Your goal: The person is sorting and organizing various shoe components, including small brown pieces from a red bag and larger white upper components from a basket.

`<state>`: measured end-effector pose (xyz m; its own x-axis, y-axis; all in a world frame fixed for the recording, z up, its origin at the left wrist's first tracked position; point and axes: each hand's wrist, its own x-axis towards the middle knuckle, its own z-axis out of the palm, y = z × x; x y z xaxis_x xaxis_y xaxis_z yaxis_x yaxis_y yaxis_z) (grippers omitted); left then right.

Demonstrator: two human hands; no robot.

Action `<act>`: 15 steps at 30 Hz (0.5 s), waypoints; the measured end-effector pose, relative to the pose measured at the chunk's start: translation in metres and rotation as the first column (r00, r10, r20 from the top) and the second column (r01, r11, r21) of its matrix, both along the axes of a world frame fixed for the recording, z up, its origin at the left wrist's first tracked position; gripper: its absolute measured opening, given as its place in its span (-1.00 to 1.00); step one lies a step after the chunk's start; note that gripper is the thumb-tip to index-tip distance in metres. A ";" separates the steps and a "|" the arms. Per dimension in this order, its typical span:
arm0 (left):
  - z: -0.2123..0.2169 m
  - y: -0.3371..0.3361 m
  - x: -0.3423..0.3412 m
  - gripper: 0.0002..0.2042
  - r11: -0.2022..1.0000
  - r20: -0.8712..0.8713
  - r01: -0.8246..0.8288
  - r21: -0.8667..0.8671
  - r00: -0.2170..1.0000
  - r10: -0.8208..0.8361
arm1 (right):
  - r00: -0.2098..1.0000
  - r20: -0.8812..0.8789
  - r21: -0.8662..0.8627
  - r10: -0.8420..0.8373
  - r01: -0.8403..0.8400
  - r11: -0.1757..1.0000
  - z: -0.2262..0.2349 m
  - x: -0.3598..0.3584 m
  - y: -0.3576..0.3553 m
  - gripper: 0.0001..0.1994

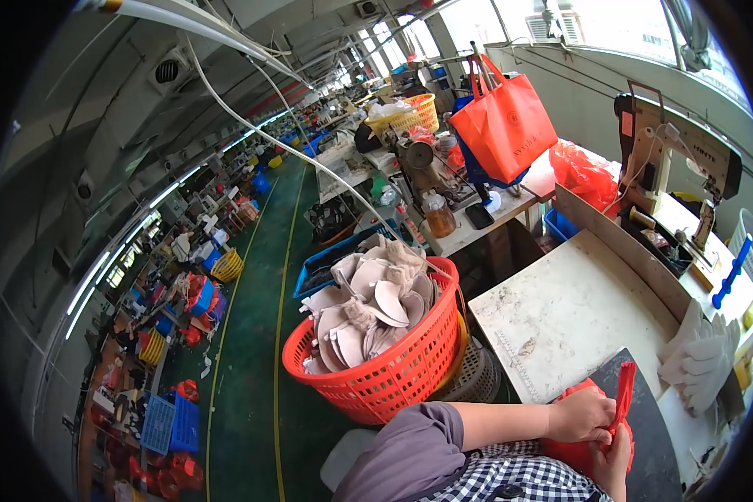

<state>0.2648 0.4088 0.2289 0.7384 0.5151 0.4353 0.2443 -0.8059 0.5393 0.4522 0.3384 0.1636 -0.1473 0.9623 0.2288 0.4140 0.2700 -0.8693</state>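
fingers of the left hand (581, 416) and the right hand (615, 460) grip the gathered neck of a red plastic bag (569, 454): left fingers curl round its base, right thumb presses along it just below. twisted neck stands up above the fingers; bag body bulges below and to their left, against the checked apron (519, 475). contents hidden; cannot tell whether board or lap bears it. risk, as judged: neck could untwist if either pinch slackens, or film could tear if pulled too hard. dark board (663, 456) lies just right of the fingers. beyond them, a pale worktop (586, 293); to their right, stacked white pieces (699, 356), near enough for a swinging elbow to knock. farther off, a low wooden panel (623, 244) stands between the fingers and the sewing machine (686, 151), blocking a straight reach. left of the fingers, past the forearm, a red basket (376, 389) heaped with beige pieces (368, 309) limits elbow room.
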 end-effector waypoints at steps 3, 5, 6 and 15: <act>0.020 -0.008 0.006 -0.64 0.988 0.220 -0.134 -0.070 0.964 0.147 | 0.971 0.215 0.159 -0.102 0.068 0.985 -0.012 0.018 -0.005 -0.51; 0.041 -0.008 -0.008 -0.57 0.898 0.194 -0.273 -0.346 0.915 0.353 | 0.978 0.208 0.131 -0.034 0.007 0.991 0.000 0.028 -0.001 -0.49; 0.044 -0.012 -0.011 -0.57 0.854 0.288 -0.138 -0.501 0.904 0.315 | 0.979 0.202 0.098 0.030 -0.051 0.994 0.005 0.032 -0.001 -0.47; 0.001 0.017 -0.033 -0.83 0.807 0.061 -0.468 -0.360 0.851 0.521 | 0.992 0.054 0.185 -0.117 0.105 0.977 -0.013 0.049 0.015 -0.55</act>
<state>0.2319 0.4261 0.2298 0.2841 0.9215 0.2648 0.4578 -0.3730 0.8070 0.5017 0.3538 0.1502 -0.0620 0.9166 0.3949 0.5037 0.3703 -0.7805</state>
